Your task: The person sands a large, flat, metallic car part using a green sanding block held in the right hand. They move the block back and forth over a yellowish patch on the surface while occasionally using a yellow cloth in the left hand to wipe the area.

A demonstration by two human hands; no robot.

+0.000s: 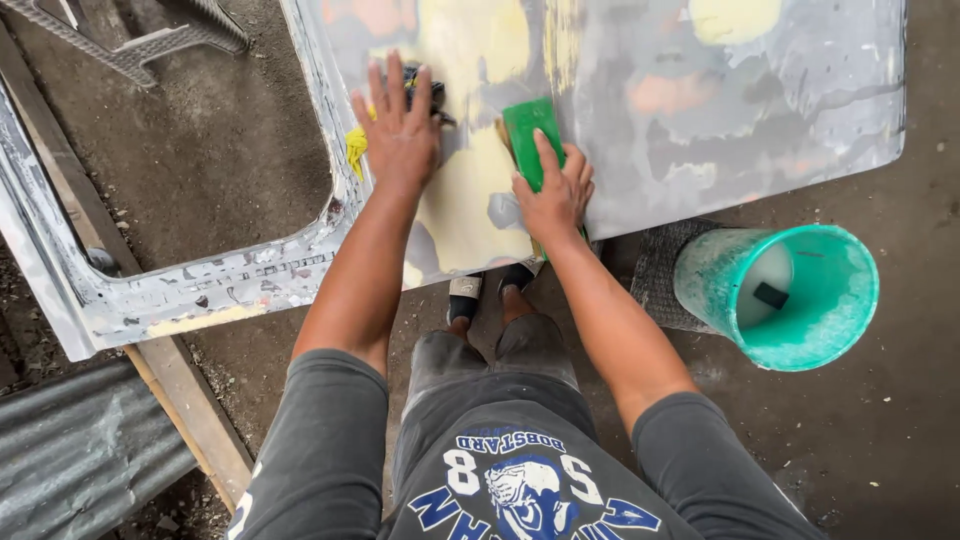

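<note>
Two hands are working on a patchy car door panel.

The left hand (pixel 400 128) is lying flat, fingers spread, pressing a dark and yellow cloth (pixel 357 148) against the car door panel (pixel 700 110). The right hand (pixel 553 195) is curling over a green sanding block (pixel 530 135), holding it on the panel's pale filler patch. A teal bucket (pixel 800 320) is standing on the dirt floor (pixel 900 430) to the right.

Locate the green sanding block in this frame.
In the head view, the green sanding block lies flat on the car door panel under the right hand, right of the left hand.
</note>
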